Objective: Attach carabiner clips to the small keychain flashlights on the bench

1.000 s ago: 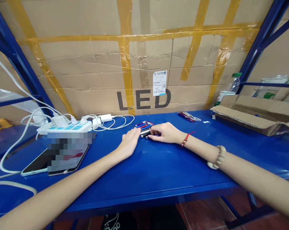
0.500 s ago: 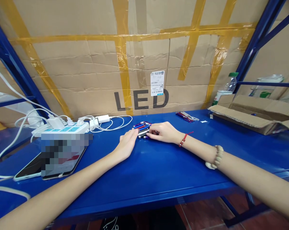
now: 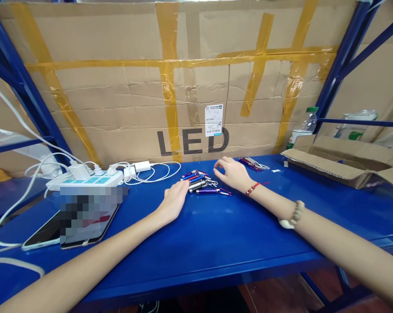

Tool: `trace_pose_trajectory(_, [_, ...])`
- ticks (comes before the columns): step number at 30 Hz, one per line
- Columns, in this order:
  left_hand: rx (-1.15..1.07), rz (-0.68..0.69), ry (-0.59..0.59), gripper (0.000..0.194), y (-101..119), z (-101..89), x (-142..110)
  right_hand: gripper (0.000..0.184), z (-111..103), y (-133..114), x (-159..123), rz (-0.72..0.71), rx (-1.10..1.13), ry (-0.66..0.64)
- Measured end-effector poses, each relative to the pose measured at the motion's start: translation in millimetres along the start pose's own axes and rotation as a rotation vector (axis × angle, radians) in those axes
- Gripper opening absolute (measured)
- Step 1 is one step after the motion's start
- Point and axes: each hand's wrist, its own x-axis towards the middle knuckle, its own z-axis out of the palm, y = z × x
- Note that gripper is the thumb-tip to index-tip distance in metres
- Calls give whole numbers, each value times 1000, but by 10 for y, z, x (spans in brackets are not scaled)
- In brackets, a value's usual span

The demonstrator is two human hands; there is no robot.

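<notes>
Several small shiny metal tubes with clip loops, resembling keychain flashlights, lie in a loose row on the blue table (image 3: 212,243). A silver tube (image 3: 197,186) and a purple tube (image 3: 208,191) are nearest to me; blue and red ones lie behind. My left hand (image 3: 175,202) rests at the row's left ends, fingers straight and together, holding nothing visible. To the right of the row, my right hand (image 3: 233,173) hovers with thumb and fingers loosely curved and apart, with nothing in it. Beyond it is a second small bunch of tubes (image 3: 251,164), dark red and silver.
Two phones (image 3: 41,232) lie at left before a white power strip (image 3: 97,180) with tangled white cables (image 3: 165,169). An open cardboard box (image 3: 333,167) and a plastic bottle (image 3: 302,128) stand at right. A big taped carton (image 3: 131,104) forms the back.
My right hand has let go of the tubes and moved right and slightly up, its fingers parting. The purple tube now shows fully. My left hand stays by the row; the view has shifted slightly.
</notes>
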Motion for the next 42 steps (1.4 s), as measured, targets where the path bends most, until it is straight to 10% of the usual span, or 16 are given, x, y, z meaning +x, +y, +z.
trace_pose_trajectory(16, [-21,6,9,54,-5,1,2,76,223,680,57,813,-264,-387])
trace_pose_trajectory(42, [-24,35,27,53,-40,15,8,23,55,505,55,340,-237,-259])
